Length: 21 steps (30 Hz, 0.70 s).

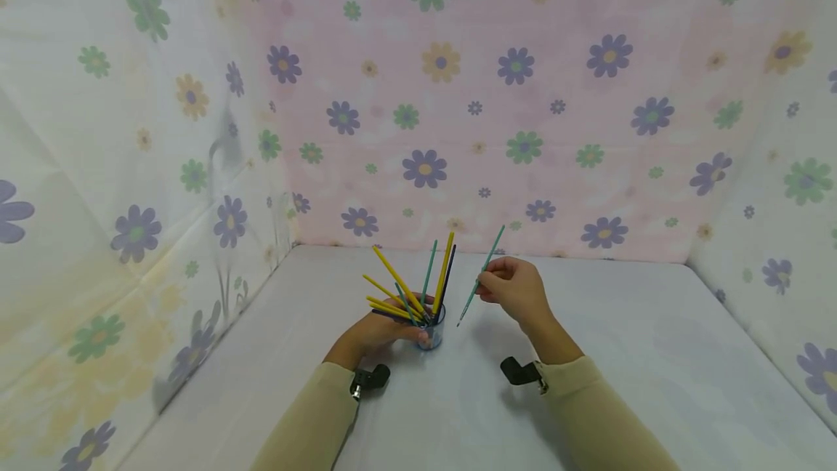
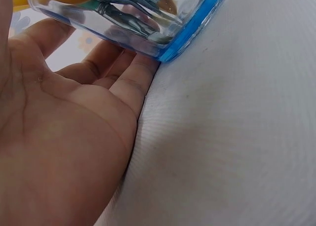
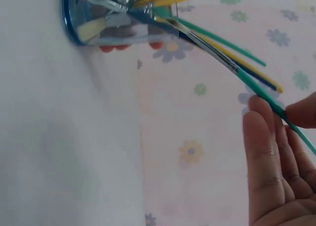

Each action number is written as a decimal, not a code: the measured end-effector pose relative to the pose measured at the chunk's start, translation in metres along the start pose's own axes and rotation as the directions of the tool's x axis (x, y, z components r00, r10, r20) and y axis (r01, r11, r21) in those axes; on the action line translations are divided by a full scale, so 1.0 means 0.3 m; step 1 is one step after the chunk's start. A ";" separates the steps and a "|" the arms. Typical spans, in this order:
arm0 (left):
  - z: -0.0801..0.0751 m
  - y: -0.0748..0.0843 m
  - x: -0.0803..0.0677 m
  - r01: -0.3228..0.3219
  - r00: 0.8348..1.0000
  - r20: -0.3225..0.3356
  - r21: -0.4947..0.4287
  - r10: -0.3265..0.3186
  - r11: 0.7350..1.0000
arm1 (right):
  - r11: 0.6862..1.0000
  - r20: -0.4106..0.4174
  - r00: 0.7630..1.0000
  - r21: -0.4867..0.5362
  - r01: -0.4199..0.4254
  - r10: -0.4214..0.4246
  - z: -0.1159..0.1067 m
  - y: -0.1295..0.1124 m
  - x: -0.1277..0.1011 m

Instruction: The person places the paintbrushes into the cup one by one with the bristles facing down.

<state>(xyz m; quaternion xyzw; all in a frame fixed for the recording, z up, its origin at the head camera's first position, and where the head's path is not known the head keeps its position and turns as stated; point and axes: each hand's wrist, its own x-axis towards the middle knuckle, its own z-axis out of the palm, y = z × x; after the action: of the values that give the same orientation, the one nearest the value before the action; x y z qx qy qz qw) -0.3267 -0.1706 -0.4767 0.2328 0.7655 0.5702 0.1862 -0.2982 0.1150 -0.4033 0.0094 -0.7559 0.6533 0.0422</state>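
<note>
A small clear cup (image 1: 430, 341) with a blue base (image 2: 193, 29) stands on the white table. My left hand (image 1: 379, 331) holds it from the left, fingers round the far side and thumb on the near side. Inside are several paintbrushes, bristles down: some yellow-handled (image 1: 392, 272), some green, some dark-handled (image 1: 447, 275). To the right of the cup, my right hand (image 1: 519, 289) pinches a thin green paintbrush (image 3: 254, 86) between thumb and fingers. This brush slants, its metal ferrule and tip pointing down towards the cup but apart from it in the head view.
The white table (image 1: 621, 355) reaches back to a pink flowered cloth (image 1: 458, 93). Pale flowered cloth walls (image 1: 163, 187) stand on the left and right sides. A black wrist mount (image 1: 519, 371) sits at each cuff.
</note>
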 end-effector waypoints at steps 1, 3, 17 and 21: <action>0.000 0.001 0.001 -0.002 1.000 0.000 0.000 0.002 1.000 | 1.000 -0.011 1.000 0.008 0.023 -0.023 0.004 -0.007 -0.004; -0.001 0.000 0.003 -0.005 1.000 -0.002 0.005 0.005 1.000 | 0.997 -0.032 0.997 0.018 0.071 -0.071 0.011 -0.019 -0.013; -0.004 -0.011 0.005 0.000 1.000 0.007 0.007 0.000 1.000 | 0.966 -0.009 0.967 -0.028 0.256 -0.256 0.068 -0.031 -0.052; -0.003 -0.010 0.005 -0.006 1.000 0.023 -0.019 0.007 1.000 | 0.966 0.005 0.968 -0.061 0.252 -0.252 0.079 -0.022 -0.058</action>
<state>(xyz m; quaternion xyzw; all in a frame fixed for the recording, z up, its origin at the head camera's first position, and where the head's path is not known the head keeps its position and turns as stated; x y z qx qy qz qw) -0.3288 -0.1711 -0.4795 0.2401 0.7572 0.5753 0.1952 -0.2816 0.0900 -0.4015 0.1032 -0.7681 0.6192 0.1261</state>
